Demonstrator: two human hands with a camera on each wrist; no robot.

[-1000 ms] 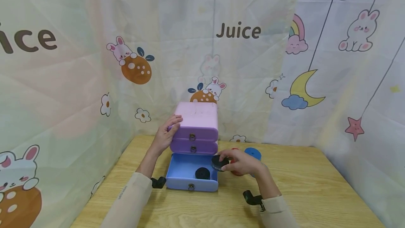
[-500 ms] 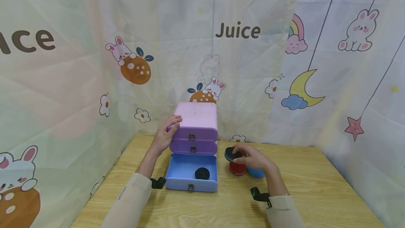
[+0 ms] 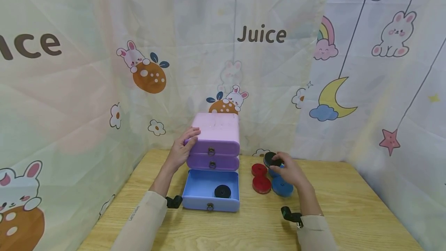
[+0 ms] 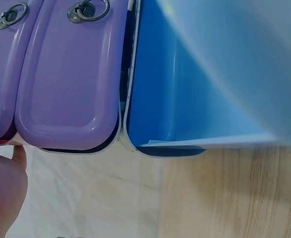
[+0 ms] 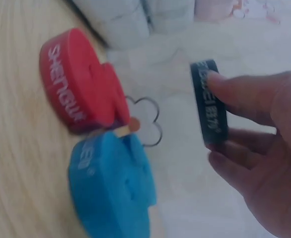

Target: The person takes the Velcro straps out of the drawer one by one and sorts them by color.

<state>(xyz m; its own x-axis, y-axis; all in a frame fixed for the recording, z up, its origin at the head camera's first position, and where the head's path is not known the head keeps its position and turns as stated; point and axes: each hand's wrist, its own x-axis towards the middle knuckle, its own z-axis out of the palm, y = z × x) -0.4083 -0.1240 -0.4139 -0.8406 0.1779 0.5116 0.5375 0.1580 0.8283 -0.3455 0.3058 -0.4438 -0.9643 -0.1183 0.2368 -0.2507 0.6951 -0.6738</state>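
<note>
My left hand (image 3: 182,148) holds the upper left edge of a small drawer cabinet (image 3: 216,125), its fingers bent over the pink top. In the cabinet, two purple drawers (image 3: 213,162) are closed, while the blue bottom drawer (image 3: 200,181) stands pulled out. Inside that drawer lies one black tape roll (image 3: 222,191). Between thumb and fingers, my right hand (image 3: 290,170) pinches another black tape roll (image 5: 210,101) with white lettering on its rim. It overlaps a blue roll in the head view. In the left wrist view, the left hand (image 4: 4,191) shows beside the purple drawers.
Right of the cabinet, two red tape rolls (image 3: 261,184) and two blue tape rolls (image 3: 282,187) lie on the wooden table (image 3: 348,204). A printed curtain (image 3: 271,88) hangs behind the table and along both sides.
My right hand has carried the black roll from the open drawer's right side back and to the right, past the red rolls to the blue ones. The left hand stays put.
</note>
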